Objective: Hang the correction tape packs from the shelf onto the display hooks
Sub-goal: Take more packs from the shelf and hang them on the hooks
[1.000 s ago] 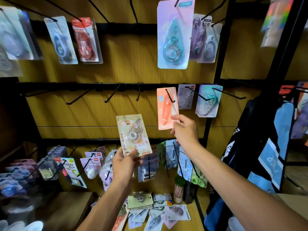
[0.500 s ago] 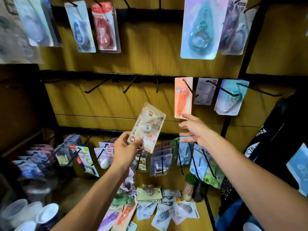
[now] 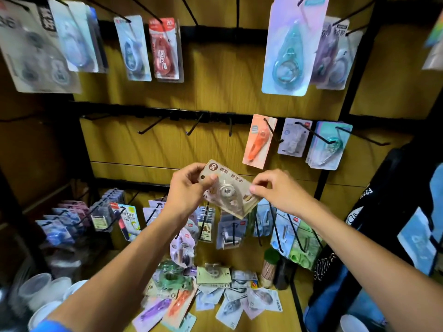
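From the head camera, both hands hold one beige correction tape pack in front of the wooden display wall, the pack tilted so its hang-hole end points up and to the left. The left hand grips that upper-left end, thumb across the front near the hole and fingers curled behind; the right hand pinches the pack's lower-right edge between thumb and fingertips. Above and to the right of the beige pack, an orange correction tape pack hangs on a black hook, with a pale grey pack and a stack of teal packs on the next hooks further right. Above and to the left of the beige pack, three empty hooks jut from the same black rail. Well below the beige pack, a loose pile of packs lies on the wooden shelf, among them a green-carded one and an orange one. Between the pile and the beige pack, a lower row of hooks carries more small packs, too blurred to tell apart.
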